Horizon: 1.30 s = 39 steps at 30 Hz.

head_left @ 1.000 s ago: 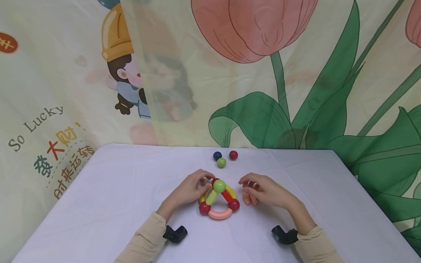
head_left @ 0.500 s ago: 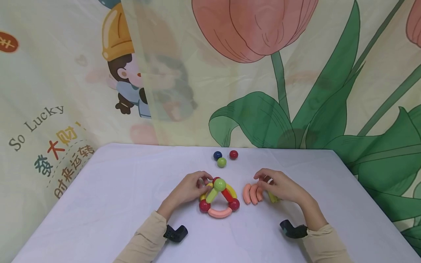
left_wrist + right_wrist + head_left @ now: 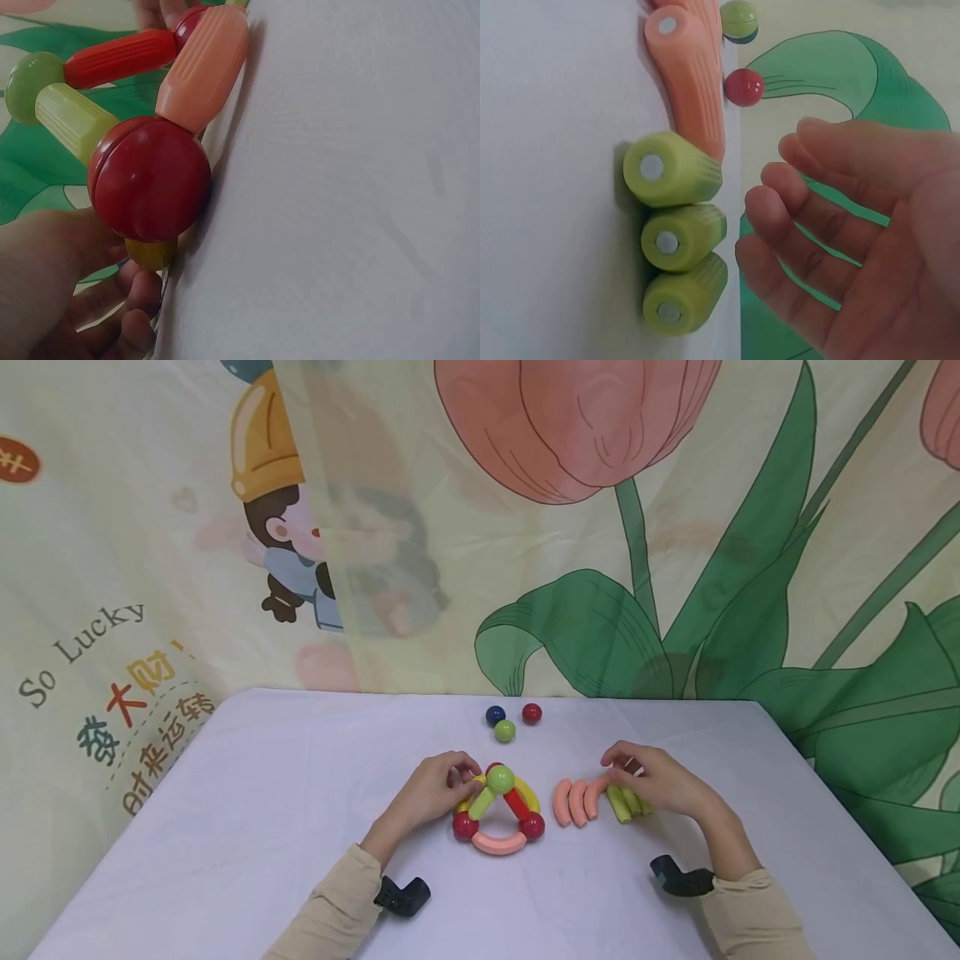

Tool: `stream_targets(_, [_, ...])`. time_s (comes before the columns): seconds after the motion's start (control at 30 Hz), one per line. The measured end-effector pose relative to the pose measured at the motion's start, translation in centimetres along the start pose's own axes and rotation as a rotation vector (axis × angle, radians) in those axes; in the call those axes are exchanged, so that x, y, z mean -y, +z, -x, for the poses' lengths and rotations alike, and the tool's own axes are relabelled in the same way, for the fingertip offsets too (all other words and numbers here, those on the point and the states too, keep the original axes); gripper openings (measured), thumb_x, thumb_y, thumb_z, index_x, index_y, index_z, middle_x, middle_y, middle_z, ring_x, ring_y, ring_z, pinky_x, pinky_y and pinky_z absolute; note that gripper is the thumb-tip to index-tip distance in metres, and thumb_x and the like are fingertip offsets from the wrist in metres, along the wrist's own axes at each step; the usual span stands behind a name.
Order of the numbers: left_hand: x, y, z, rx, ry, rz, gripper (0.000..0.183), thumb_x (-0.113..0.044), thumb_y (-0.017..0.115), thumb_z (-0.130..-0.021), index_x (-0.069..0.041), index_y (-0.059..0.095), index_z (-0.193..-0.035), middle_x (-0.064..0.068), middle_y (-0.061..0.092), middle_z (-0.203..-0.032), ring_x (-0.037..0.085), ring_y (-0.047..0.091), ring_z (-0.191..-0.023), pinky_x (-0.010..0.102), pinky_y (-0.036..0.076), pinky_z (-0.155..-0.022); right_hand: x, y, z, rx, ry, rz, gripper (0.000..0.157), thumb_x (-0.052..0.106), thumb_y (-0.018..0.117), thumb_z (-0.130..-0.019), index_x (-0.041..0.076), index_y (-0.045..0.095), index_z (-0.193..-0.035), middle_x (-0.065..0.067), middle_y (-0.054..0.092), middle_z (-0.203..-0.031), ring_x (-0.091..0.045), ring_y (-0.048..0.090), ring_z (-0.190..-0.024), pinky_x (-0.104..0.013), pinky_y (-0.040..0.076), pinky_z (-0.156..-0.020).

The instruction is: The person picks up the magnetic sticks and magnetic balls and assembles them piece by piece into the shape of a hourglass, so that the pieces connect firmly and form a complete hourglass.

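Observation:
A frame of magnetic sticks and balls stands in the middle of the table: a green ball (image 3: 501,779) on top, red balls (image 3: 150,180) at the corners, a pink curved stick (image 3: 499,843) in front. My left hand (image 3: 429,793) pinches its yellow curved stick (image 3: 152,253) at the left side, mostly hidden by the fingers and a red ball. Above three loose green sticks (image 3: 676,169) hovers my right hand (image 3: 660,779), its fingers loosely bent and holding nothing. Three pink curved sticks (image 3: 577,802) lie left of the green ones.
Behind the frame, near the table's far edge, lie a blue ball (image 3: 495,716), a loose green ball (image 3: 505,731) and a loose red ball (image 3: 532,714). A printed cloth (image 3: 570,635) hangs behind the white table (image 3: 300,752).
My right hand has moved right, away from the frame, uncovering the pink sticks and then the green sticks. My left hand stays at the frame's left side.

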<state>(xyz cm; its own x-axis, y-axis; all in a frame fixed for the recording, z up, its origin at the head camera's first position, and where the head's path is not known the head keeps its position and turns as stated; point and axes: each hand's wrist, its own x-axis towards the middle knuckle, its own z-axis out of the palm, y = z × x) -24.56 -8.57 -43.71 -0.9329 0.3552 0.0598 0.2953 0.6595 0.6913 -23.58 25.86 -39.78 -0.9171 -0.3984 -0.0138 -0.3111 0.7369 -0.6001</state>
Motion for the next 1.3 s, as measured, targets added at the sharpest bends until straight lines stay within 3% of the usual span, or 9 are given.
stream_targets(0.47, [0.1, 0.0, 0.0, 0.006, -0.001, 0.01, 0.016, -0.024, 0.068, -0.086, -0.018, 0.066, -0.101, -0.005, 0.056, -0.079, 0.011, 0.051, -0.07, 0.021, 0.044, -0.058, -0.9, -1.2, 0.9, 0.036, 0.113, 0.008, 0.022, 0.017, 0.06, -0.091, 0.005, 0.058, -0.109, -0.005, 0.056, -0.09, -0.017, 0.05, -0.081, -0.026, 0.044, -0.063])
stream_targets(0.73, [0.1, 0.1, -0.1, 0.006, -0.005, 0.005, 0.016, -0.024, 0.068, -0.086, -0.019, 0.065, -0.101, -0.005, 0.056, -0.079, 0.011, 0.05, -0.07, 0.021, 0.043, -0.057, -1.8, -1.3, 1.5, 0.131, 0.198, -0.001, 0.031, 0.014, 0.061, -0.088, 0.004, 0.055, -0.117, -0.01, 0.056, -0.096, -0.019, 0.052, -0.082, -0.03, 0.045, -0.065])
stream_targets(0.97, [0.1, 0.0, 0.0, 0.01, -0.01, 0.009, 0.016, -0.024, 0.068, -0.086, -0.019, 0.065, -0.101, -0.005, 0.056, -0.079, 0.011, 0.05, -0.07, 0.021, 0.043, -0.057, -2.1, -1.2, 1.5, 0.147, 0.203, 0.016, 0.028, 0.016, 0.062, -0.088, 0.004, 0.058, -0.113, -0.009, 0.057, -0.096, -0.02, 0.053, -0.084, -0.031, 0.045, -0.066])
stream_targets(1.3, [0.2, 0.1, 0.0, 0.012, -0.011, 0.005, 0.017, -0.025, 0.068, -0.086, -0.019, 0.065, -0.102, -0.005, 0.056, -0.079, 0.011, 0.051, -0.07, 0.021, 0.043, -0.057, -2.6, -0.9, 1.4, 0.124, 0.184, -0.054, 0.026, 0.012, 0.062, -0.086, 0.004, 0.054, -0.109, -0.012, 0.056, -0.097, -0.021, 0.054, -0.083, -0.031, 0.047, -0.066])
